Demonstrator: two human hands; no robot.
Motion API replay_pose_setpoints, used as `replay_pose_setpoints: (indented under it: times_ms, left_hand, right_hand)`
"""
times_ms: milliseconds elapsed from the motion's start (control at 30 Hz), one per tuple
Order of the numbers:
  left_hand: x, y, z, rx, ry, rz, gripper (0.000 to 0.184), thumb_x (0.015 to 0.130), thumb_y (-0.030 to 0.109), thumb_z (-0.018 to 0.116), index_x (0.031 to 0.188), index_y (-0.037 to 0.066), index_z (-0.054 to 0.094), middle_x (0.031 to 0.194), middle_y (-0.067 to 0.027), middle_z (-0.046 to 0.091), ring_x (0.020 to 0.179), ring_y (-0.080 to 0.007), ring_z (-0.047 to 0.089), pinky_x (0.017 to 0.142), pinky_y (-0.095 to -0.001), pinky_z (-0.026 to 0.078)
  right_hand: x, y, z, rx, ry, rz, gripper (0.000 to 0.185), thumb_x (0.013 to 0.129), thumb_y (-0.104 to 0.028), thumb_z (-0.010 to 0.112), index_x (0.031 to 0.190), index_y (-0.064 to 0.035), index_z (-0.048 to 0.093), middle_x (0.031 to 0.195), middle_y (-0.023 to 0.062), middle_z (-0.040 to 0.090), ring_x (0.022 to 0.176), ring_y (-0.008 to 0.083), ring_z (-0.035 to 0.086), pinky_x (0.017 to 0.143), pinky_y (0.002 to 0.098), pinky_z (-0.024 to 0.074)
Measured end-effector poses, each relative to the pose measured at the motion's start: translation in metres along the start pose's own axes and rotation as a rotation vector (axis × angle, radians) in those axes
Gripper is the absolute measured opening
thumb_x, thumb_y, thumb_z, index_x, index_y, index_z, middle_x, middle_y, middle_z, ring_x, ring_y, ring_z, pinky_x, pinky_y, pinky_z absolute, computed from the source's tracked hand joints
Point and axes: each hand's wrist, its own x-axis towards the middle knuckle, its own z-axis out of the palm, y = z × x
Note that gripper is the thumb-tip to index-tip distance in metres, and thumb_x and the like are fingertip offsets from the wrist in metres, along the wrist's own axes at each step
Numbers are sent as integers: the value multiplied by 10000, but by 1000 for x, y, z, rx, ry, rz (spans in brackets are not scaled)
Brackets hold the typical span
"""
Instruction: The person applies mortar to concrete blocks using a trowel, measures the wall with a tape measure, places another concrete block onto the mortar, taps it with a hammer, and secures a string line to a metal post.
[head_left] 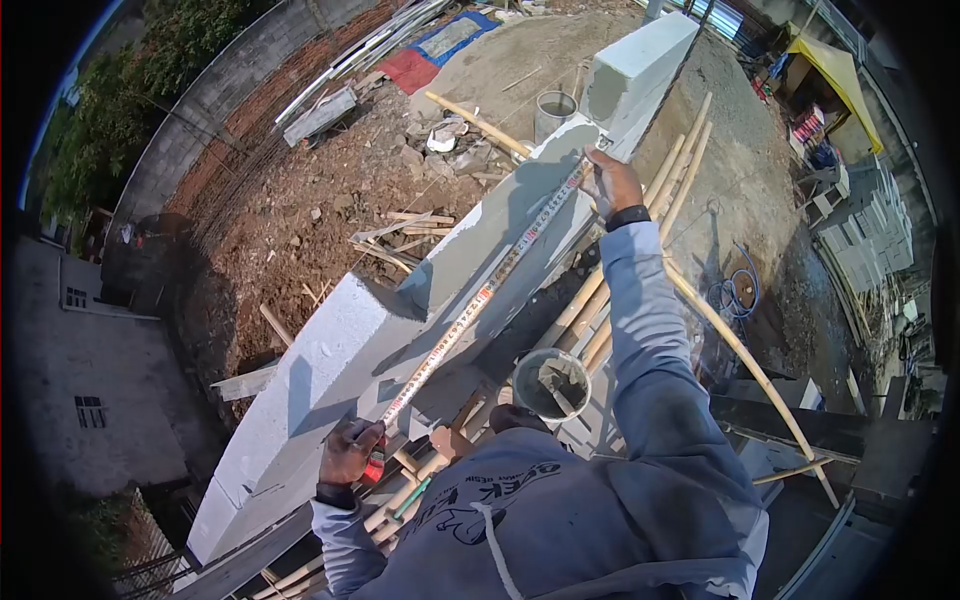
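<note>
A tape measure blade [485, 293] is stretched along a row of pale blocks, across a lower gap. My left hand [350, 450] is closed around the red tape measure case [374, 467], beside the nearer white block [325, 350]. At the far end of the blade, my right hand [612, 180] pinches it against the farther block [640, 75]. Grey mortar covers the lower stretch of wall [470, 245] between the two blocks. Below my right forearm stands a bucket [520, 385] with a trowel [560, 390] and grey mix inside.
Bamboo poles [735, 350] cross beneath and beside the wall, at a height above the ground. Another bucket [553, 115] stands beyond the wall. Rubble and soil [290, 230] lie on the left, with a wheelbarrow [320, 115]. Stacked blocks [865, 235] and a blue hose [740, 290] are on the right.
</note>
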Motion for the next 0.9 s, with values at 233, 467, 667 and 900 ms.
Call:
replay_pose_setpoints:
  times_ms: [233,467,667,900]
  left_hand:
    - [40,26,-46,484,29,345,121,834,165,578,871,90,666,695,-76,606,606,-215,590,558,-310,451]
    - [3,21,-89,108,298,-311,280,794,287,571,736,24,649,655,-110,610,586,-191,578,574,-313,442]
    - [24,40,-83,185,308,-287,299,789,299,563,718,20,639,652,-122,604,597,-230,581,589,-323,445]
    - [37,37,-81,178,308,-329,285,805,283,567,758,15,653,635,-98,597,584,-176,553,574,-310,431]
  right_hand:
    - [-16,27,56,-274,173,-125,267,829,-231,630,825,36,621,696,106,613,540,190,569,485,312,427]
    - [107,-32,19,-340,380,-95,238,857,-205,552,796,21,597,604,92,553,429,180,491,367,325,346]
    - [144,-31,7,-420,470,-65,222,848,-220,551,786,-12,594,592,74,538,424,173,480,359,327,335]
    - [177,-32,-4,-409,460,-27,249,867,-239,504,739,-33,561,598,69,528,440,177,483,382,317,343]
